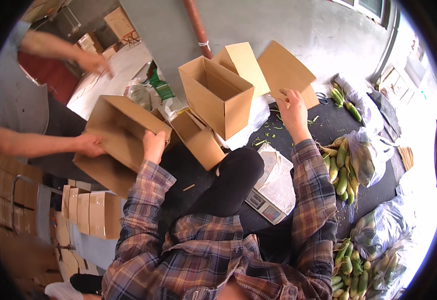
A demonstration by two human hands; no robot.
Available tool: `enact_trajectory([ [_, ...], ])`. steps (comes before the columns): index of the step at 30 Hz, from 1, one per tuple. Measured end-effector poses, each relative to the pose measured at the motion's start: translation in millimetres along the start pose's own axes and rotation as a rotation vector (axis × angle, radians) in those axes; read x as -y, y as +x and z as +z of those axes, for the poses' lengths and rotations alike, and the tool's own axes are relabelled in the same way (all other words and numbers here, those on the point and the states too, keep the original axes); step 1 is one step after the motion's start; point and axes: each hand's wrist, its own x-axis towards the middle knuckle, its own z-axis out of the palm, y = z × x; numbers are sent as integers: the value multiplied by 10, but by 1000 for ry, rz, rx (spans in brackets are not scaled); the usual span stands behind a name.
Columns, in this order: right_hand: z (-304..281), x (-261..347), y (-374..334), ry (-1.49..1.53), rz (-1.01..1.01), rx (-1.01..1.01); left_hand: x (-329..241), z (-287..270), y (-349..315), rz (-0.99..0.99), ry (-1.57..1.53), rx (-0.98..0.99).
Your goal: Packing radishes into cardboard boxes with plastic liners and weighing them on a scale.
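My left hand [153, 146] is closed on the edge of an open cardboard box [128, 117], tilted on its side at the left. A co-worker's hand [91, 144] holds the same box from its other side, while that person's other hand [94, 64] is raised above it. My right hand [293, 112] is loosely curled, thumb and fingers apart, in front of a brown cardboard box flap [287, 70]; whether it touches the flap I cannot tell. Between my hands stand a tall open box [226, 107] and a smaller open one [197, 137].
A weighing scale [272, 187] wrapped in plastic lies by my knee. Green radishes [345, 175], partly bagged, lie on the dark mat at the right, with more radishes [351, 267] nearer me. Scissors [322, 98] rest beside the flap. Cardboard boxes [98, 212] line a cart at lower left.
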Motion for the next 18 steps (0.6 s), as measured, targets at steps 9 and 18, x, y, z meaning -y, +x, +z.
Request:
enact_trajectory([
  [9, 629, 109, -241, 249, 106, 150, 58, -253, -80, 153, -143, -55],
  [18, 416, 221, -174, 392, 79, 69, -803, -364, -378, 480, -437, -171],
])
